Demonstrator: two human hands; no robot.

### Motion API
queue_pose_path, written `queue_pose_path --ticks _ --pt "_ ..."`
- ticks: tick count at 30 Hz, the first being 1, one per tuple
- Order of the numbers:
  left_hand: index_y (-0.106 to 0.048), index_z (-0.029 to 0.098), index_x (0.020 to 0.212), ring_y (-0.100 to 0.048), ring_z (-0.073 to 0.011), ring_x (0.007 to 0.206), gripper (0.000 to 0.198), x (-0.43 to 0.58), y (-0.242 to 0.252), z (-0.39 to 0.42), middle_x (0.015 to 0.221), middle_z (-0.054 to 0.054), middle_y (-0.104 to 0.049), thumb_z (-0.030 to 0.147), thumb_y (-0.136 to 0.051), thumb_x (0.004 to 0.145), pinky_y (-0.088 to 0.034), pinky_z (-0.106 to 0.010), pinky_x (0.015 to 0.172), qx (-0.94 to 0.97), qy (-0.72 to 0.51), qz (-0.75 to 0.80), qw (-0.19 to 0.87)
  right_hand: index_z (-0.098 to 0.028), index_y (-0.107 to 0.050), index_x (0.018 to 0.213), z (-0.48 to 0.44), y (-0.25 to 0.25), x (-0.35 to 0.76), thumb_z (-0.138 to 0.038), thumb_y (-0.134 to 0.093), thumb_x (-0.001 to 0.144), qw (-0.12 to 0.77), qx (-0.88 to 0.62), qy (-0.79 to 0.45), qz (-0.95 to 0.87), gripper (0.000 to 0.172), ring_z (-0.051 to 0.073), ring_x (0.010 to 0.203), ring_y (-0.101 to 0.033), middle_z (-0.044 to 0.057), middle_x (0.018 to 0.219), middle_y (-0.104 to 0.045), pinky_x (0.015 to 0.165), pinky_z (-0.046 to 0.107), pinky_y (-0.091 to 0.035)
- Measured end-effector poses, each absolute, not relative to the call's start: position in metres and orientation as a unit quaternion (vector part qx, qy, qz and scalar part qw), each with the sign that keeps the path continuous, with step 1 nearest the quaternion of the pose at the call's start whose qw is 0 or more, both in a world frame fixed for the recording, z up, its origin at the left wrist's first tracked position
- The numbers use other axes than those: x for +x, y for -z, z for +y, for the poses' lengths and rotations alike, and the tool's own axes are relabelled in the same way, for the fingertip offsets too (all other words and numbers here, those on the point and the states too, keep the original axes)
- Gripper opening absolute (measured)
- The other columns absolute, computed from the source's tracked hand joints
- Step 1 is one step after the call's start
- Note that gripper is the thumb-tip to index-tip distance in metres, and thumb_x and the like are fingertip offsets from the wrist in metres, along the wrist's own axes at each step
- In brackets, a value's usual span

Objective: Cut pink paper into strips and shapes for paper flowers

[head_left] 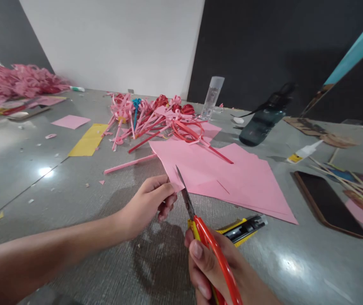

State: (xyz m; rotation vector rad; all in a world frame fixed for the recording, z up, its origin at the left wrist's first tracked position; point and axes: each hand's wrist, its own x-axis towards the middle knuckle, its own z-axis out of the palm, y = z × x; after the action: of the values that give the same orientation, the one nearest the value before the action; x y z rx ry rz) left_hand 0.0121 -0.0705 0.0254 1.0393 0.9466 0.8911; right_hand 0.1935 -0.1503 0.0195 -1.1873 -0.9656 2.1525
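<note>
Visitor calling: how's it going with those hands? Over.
Left hand pinching pink paper. Right hand gripping orange-handled scissors, blades at the paper. Yellow-and-black tool, likely a cutter, lying beside right hand.

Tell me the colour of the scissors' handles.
The scissors' handles are orange-red and yellow, best seen in the head view.

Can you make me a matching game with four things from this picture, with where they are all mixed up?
Things:
1. Scissors
2. Pink paper
3. Phone
4. Yellow paper rectangle

Where or how:
A. Lying flat, dark screen facing up
B. In the right hand
C. Flat, left of the ribbon pile in the picture
D. Its edge pinched by the left hand

Right pairs: 1-B, 2-D, 3-A, 4-C
</note>
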Motion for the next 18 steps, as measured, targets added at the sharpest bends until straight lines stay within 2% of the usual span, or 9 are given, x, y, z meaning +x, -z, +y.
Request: queue_pose_path --ticks 11,18 --pt "-0.049 0.018 0.07 -0.041 -0.0062 0.046 0.027 0.0118 -0.023 -0.0688 0.06 0.005 -0.047 0.034 -0.059 0.089 -0.034 -0.019 0.042 0.465 -0.406 0.417 0.667 -0.026 -0.041 0.094 -0.1453 -0.0123 0.1898 -0.079 -0.075 0.067 0.253 -0.438 -0.795 -0.335 0.069 0.005 0.032 -0.042 -0.014 0.051 -0.044 0.036 0.018 -0.032" --pt "-0.049 0.018 0.068 -0.04 -0.0062 0.044 0.026 0.0105 -0.0245 -0.0695 0.058 0.005 -0.045 0.033 -0.057 0.089 -0.033 -0.02 0.041 0.475 -0.406 0.415 0.661 -0.023 -0.047 0.095 -0.1477 -0.018 0.1921 -0.079 -0.069 0.074 0.261 -0.423 -0.806 -0.321 0.064 0.002 0.036 -0.04 -0.011 0.061 -0.049 0.036 0.015 -0.03"
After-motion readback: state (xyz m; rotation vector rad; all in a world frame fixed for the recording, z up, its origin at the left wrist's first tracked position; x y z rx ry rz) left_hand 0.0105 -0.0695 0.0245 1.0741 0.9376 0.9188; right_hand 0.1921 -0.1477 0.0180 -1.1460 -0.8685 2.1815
